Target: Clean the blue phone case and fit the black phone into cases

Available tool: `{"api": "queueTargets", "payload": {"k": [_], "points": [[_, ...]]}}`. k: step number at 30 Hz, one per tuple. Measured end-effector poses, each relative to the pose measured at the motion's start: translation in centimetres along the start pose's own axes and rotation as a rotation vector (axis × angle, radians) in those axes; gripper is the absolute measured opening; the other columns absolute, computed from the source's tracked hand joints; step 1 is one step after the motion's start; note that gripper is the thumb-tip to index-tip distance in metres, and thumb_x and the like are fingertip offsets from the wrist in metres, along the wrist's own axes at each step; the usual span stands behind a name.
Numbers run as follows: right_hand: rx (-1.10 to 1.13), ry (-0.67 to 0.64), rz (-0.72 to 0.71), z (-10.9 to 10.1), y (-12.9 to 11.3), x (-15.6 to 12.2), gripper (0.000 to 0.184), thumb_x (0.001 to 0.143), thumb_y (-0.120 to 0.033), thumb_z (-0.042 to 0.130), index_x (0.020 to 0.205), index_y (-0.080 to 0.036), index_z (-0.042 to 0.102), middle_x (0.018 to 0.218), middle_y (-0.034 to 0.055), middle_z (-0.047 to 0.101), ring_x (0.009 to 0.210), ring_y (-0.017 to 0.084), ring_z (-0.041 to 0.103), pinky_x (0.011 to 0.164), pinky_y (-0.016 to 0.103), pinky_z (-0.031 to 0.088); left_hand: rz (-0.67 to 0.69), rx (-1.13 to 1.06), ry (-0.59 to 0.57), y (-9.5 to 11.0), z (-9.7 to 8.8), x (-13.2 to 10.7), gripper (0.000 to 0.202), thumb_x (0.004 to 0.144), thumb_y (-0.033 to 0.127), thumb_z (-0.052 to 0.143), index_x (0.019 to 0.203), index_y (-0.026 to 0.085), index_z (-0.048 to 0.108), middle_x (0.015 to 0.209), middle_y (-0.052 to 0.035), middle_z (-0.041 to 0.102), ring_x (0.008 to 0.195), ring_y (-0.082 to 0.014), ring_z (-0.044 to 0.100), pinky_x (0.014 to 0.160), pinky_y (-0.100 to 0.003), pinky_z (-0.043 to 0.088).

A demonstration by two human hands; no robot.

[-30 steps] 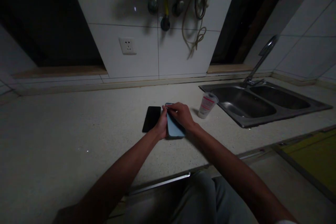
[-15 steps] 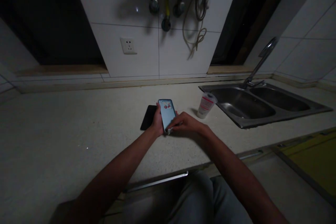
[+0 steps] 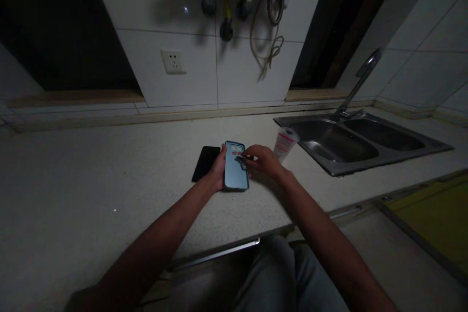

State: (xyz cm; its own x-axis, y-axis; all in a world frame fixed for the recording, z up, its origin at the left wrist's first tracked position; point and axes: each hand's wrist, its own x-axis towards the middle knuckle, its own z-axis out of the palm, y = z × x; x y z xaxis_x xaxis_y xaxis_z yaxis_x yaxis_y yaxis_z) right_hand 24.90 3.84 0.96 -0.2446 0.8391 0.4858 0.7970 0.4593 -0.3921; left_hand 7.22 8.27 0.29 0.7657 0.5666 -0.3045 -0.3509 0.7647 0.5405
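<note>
A light blue phone case point(image 3: 234, 171) lies on the speckled counter point(image 3: 109, 180), its camera cut-out at the far end. My left hand point(image 3: 218, 170) grips its left edge with the fingers curled. My right hand point(image 3: 262, 161) is closed in a pinch at the case's upper right edge, with a small thin thing between the fingertips that I cannot make out. A black phone point(image 3: 205, 163) lies flat just left of the case, beside my left hand.
A clear plastic cup point(image 3: 285, 144) with a pink label stands right of my hands, next to a steel double sink point(image 3: 360, 141) with a tap point(image 3: 360, 78). A wall socket point(image 3: 173, 61) and hanging hoses point(image 3: 263, 14) sit on the tiled wall behind.
The case, tilted up in my left hand half a second ago, now lies flat on the counter. My right hand moved from its near end to its upper right edge.
</note>
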Motion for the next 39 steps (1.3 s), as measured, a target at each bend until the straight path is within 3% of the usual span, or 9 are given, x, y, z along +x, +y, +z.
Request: {"api": "queueTargets", "payload": {"k": [6,13,16,23,27,30,35,39], "points": [[-0.095,0.281,0.163,0.8,0.7,0.1,0.012,0.089,-0.018,0.062,0.096,-0.019,0.072,0.089,0.0071,0.071,0.078,0.018,0.064,0.071,0.028,0.046,-0.214,0.105,-0.004,-1.9,0.9,-1.2,0.068,0.089,0.075,0.037,0.108,0.014,0.061,0.09,-0.0168,0.072,0.077,-0.0308,0.073,0.072,-0.048,0.057],[0.1,0.238,-0.07,1.8,-0.7,0.4,0.013,0.092,-0.016,0.057,0.093,-0.019,0.07,0.088,0.0062,0.07,0.082,0.018,0.064,0.074,0.028,0.048,-0.211,0.12,-0.019,-2.1,1.0,-1.5,0.067,0.091,0.071,0.037,0.113,0.012,0.062,0.087,-0.0175,0.073,0.076,-0.0309,0.073,0.07,-0.046,0.058],[0.201,0.265,-0.101,1.8,-1.2,0.4,0.015,0.091,-0.015,0.056,0.094,-0.019,0.07,0.09,0.0064,0.071,0.085,0.018,0.065,0.077,0.029,0.05,-0.207,0.12,-0.04,-2.0,1.1,-1.7,0.067,0.092,0.07,0.036,0.114,0.012,0.063,0.088,-0.0178,0.074,0.075,-0.0307,0.073,0.069,-0.045,0.058],[0.208,0.26,0.142,1.2,-0.2,0.2,0.011,0.085,-0.02,0.063,0.089,-0.02,0.073,0.086,0.0045,0.073,0.077,0.017,0.065,0.073,0.029,0.05,-0.193,0.107,-0.035,-1.8,1.1,-1.7,0.073,0.089,0.075,0.035,0.111,0.012,0.064,0.088,-0.0181,0.073,0.073,-0.0289,0.073,0.068,-0.043,0.058],[0.18,0.362,0.264,1.1,0.3,0.2,0.011,0.085,-0.025,0.062,0.086,-0.02,0.072,0.084,0.005,0.072,0.075,0.018,0.064,0.071,0.031,0.049,-0.175,0.11,-0.055,-1.5,1.0,-1.8,0.069,0.093,0.07,0.032,0.109,0.011,0.065,0.087,-0.0186,0.072,0.071,-0.0277,0.072,0.065,-0.042,0.057],[0.244,0.451,0.321,1.0,0.3,0.3,0.016,0.086,-0.033,0.059,0.086,-0.02,0.068,0.079,0.0035,0.069,0.071,0.018,0.061,0.066,0.03,0.048,-0.114,0.092,-0.084,-1.3,1.0,-1.9,0.055,0.095,0.059,0.036,0.102,0.013,0.066,0.084,-0.0159,0.071,0.066,-0.0249,0.069,0.061,-0.038,0.056],[0.569,0.621,0.455,1.0,0.3,0.7,0.022,0.083,-0.042,0.058,0.088,-0.021,0.06,0.077,-0.0003,0.064,0.059,0.014,0.057,0.052,0.026,0.046,0.043,0.011,-0.108,-1.0,0.9,-1.6,0.043,0.094,0.055,0.048,0.089,0.015,0.062,0.068,-0.0049,0.061,0.048,-0.0128,0.056,0.041,-0.022,0.043],[0.922,0.626,0.61,0.8,0.5,1.1,0.029,0.075,-0.044,0.063,0.091,-0.023,0.054,0.064,-0.0051,0.059,0.046,0.013,0.055,0.041,0.023,0.042,0.089,-0.003,-0.056,-0.8,0.7,-1.4,0.039,0.088,0.052,0.064,0.087,0.012,0.062,0.055,0.0041,0.049,0.037,-0.0052,0.04,0.033,-0.015,0.03]]}}
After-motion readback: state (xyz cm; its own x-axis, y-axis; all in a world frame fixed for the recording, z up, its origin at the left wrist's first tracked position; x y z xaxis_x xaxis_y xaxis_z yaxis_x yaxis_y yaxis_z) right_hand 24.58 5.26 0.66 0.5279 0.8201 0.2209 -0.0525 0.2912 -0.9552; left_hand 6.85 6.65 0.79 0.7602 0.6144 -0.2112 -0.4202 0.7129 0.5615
